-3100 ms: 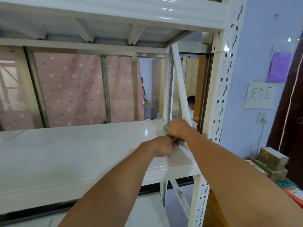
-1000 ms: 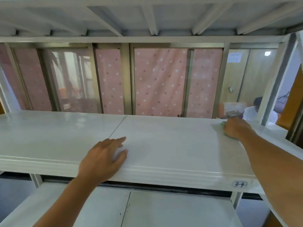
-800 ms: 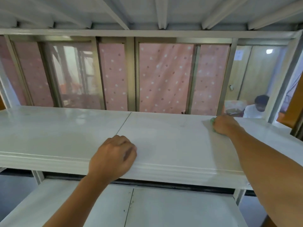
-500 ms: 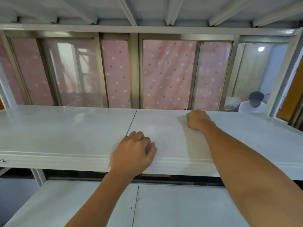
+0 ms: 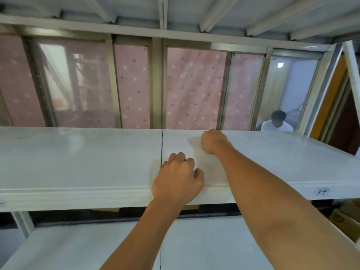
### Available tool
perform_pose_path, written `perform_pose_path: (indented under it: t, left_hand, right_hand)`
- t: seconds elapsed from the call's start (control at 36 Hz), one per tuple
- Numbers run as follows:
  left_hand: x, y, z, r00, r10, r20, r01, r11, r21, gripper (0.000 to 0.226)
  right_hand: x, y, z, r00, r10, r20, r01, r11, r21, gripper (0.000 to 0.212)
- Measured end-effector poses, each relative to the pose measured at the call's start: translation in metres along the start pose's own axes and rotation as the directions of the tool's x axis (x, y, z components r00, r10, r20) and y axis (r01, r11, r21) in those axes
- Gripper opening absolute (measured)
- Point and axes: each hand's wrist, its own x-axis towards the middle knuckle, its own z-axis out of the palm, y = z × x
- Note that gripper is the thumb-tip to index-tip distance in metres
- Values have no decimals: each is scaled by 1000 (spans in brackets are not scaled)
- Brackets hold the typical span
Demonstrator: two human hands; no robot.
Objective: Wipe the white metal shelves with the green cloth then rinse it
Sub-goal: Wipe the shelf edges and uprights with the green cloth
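Observation:
The white metal shelf [image 5: 78, 158] runs across the view, with a seam near its middle. My right hand [image 5: 213, 141] is closed on the green cloth [image 5: 203, 148] and presses it onto the shelf top just right of the seam, toward the back; only a thin green sliver shows under the fist. My left hand [image 5: 178, 184] rests on the shelf's front edge beside the seam, its fingers curled and nothing in it. A lower white shelf [image 5: 68, 248] lies beneath.
The upper shelf's ribbed underside [image 5: 175, 14] hangs overhead. Behind stands a window frame with a pink dotted curtain [image 5: 192, 90]. A person in white [image 5: 276, 123] sits beyond at the back right. Cardboard boxes [image 5: 344, 217] lie low on the right.
My right hand has slid the green cloth leftward along the shelf from its right end to near the seam. My left hand has curled shut and shifted right along the front edge.

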Motion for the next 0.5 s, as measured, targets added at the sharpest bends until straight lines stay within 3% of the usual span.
perform_pose_path:
  t: [0.22, 0.36, 0.5]
  left_hand:
    - [1, -40, -17, 998, 64, 12, -60, 980, -188, 28]
    - [-14, -101, -51, 986, 153, -74, -148, 987, 68, 23]
    - [-29, -175, -94, 990, 131, -50, -117, 969, 218, 29]
  right_hand:
    - [-7, -46, -6, 1000, -12, 9, 12, 999, 49, 35]
    - [0, -87, -8, 1000, 16, 10, -17, 989, 144, 34]
    - [12, -131, -10, 999, -15, 31, 10, 986, 164, 35]
